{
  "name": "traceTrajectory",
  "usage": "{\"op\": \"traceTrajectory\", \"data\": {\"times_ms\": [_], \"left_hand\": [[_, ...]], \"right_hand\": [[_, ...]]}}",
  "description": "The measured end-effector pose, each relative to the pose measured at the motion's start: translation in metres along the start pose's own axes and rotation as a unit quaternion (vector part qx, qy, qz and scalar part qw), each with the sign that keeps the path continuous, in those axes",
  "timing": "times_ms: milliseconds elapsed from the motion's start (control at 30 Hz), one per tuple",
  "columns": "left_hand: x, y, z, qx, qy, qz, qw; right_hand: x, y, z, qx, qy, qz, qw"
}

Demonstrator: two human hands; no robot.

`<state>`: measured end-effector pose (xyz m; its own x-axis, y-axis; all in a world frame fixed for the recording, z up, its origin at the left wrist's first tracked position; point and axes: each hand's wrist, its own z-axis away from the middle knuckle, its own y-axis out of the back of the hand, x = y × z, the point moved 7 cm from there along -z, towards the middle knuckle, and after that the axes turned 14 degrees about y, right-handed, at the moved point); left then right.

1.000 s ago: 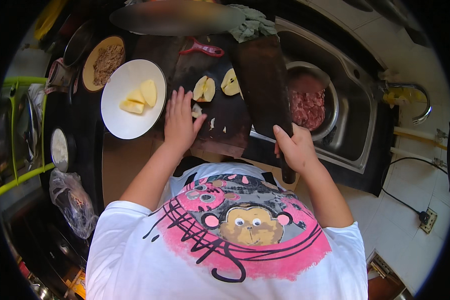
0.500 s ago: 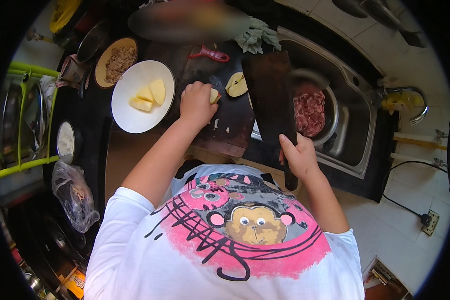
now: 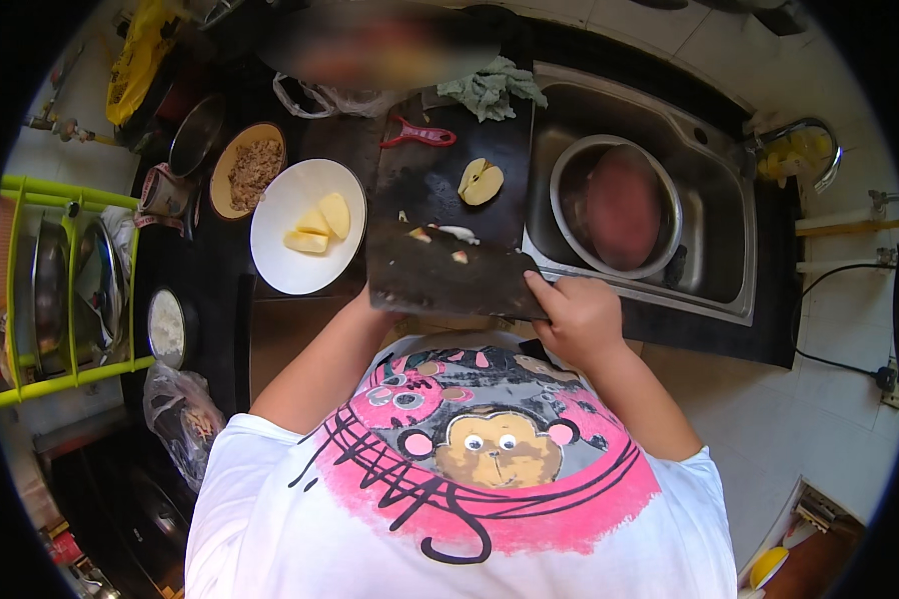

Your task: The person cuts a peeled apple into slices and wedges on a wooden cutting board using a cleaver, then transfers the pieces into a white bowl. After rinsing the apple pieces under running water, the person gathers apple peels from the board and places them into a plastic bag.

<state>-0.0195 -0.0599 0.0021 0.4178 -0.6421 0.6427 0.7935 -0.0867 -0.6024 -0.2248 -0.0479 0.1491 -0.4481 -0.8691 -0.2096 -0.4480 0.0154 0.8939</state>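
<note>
right hand (image 3: 581, 311): before the chest, thumb forward, grip clenched on the right end of a broad, dark metal cleaver (image 3: 459, 287) | left hand (image 3: 373, 313): mostly hidden behind it, grip cannot be told | cleaver: over the dark cutting board's (image 3: 425, 182) near part, pointing left, long axis crosswise

Table, black (image 3: 225, 295); one steel sink (image 3: 707, 250) let into its right side. Lying directly thereon: dark cutting board (image 3: 418, 182), left of sink; white dish (image 3: 278, 215), left of board; tan bowl (image 3: 223, 172), beyond dish; dark-rimmed bowl (image 3: 172, 363), nearer, far left.
</note>
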Motion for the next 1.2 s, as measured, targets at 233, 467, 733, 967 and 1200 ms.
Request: {"op": "traceTrajectory", "data": {"times_ms": [233,467,733,967,1200], "left_hand": [[0.021,-0.034,0.03,-0.211,0.073,0.237,0.946],[0.024,-0.026,0.042,-0.152,0.055,0.18,0.97],[0.032,-0.006,0.063,0.212,0.078,-0.159,0.961],[0.041,-0.015,0.059,0.097,0.076,0.108,0.986],[0.04,-0.009,0.052,0.054,0.001,0.156,0.986]], "right_hand": [[-0.025,-0.015,-0.011,0.0,0.034,0.012,0.999],[-0.032,-0.026,-0.014,-0.004,0.026,0.023,0.999],[0.005,-0.039,0.003,-0.056,-0.16,-0.042,0.985],[-0.005,-0.028,-0.001,-0.014,-0.287,-0.191,0.939],[-0.05,-0.002,-0.018,0.062,-0.067,-0.023,0.996]]}}
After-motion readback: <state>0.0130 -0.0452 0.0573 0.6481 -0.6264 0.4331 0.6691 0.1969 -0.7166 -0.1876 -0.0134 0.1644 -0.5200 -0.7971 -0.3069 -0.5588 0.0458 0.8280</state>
